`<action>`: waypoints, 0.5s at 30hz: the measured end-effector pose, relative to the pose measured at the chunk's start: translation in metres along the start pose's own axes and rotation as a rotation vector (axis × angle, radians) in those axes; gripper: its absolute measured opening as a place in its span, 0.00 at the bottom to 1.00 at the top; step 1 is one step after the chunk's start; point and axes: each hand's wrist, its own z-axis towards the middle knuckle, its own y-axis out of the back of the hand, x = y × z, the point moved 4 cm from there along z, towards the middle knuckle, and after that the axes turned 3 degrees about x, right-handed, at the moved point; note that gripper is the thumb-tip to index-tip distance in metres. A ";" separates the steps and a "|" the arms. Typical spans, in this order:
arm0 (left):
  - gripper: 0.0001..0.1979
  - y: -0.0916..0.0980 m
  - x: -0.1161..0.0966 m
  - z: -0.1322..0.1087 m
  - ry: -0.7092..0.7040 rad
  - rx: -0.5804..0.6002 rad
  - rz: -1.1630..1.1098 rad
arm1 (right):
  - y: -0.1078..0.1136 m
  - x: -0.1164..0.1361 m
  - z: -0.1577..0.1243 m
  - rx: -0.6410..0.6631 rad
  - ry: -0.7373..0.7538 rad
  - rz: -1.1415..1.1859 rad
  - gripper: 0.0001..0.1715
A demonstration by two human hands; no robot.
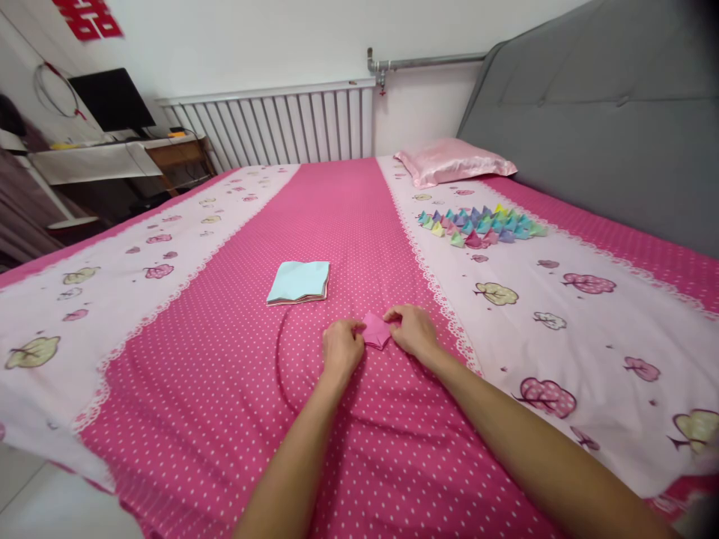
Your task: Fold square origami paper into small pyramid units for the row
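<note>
A small folded pink paper (pixel 376 331) lies on the pink dotted bedspread (pixel 236 329) between my two hands. At its left corner, my left hand (pixel 341 346) pinches the edge with curled fingers. The right corner is held by my right hand (pixel 413 329), thumb and fingertips closing on the paper. Beyond my left hand sits a stack of square paper sheets (pixel 299 281), light blue on top. Farther off to the right, many small folded paper pieces (pixel 483 223) in several colours stand grouped in rows.
A pink satin pillow (pixel 454 159) rests near the grey headboard (pixel 595 112). A white radiator (pixel 275 123) runs along the wall behind the bed. At the far left, a desk (pixel 95 161) holds a black monitor (pixel 112 101).
</note>
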 end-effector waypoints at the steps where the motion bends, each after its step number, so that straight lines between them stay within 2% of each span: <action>1: 0.18 0.000 0.000 0.000 -0.005 0.006 0.007 | 0.000 -0.001 0.000 0.005 0.002 0.007 0.15; 5: 0.18 0.005 0.000 -0.005 -0.093 -0.008 0.084 | 0.004 -0.001 0.000 0.065 0.036 0.035 0.21; 10: 0.21 0.012 0.000 -0.012 -0.267 0.043 0.101 | 0.015 0.002 -0.004 0.152 0.244 0.050 0.30; 15: 0.22 0.015 0.002 -0.011 -0.339 0.084 0.047 | 0.014 0.004 -0.006 0.153 0.334 0.026 0.26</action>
